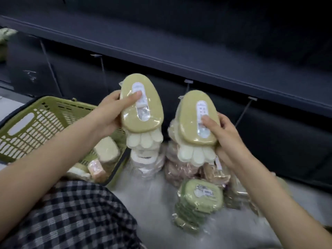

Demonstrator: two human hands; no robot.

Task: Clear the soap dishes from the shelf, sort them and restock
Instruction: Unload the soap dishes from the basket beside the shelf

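My left hand [109, 112] grips a foot-shaped olive soap dish [152, 105] in clear wrap, thumb on its white label, cream toes pointing down. My right hand [224, 133] holds a second, matching foot-shaped dish [188, 119] the same way, thumb on its label. Both are held up in front of the dark shelf [179, 56], apart from each other. Below them on the floor stand piles of wrapped dishes: white ones [145, 160], pinkish ones [181, 168] and a stack of green rounded ones [199, 196].
A green plastic basket [36, 123] sits on the floor at the left with several wrapped dishes [106, 150] in its near corner. My checked trouser leg [75, 216] fills the lower left. The dark shelf's lower bay has thin wire dividers [244, 112].
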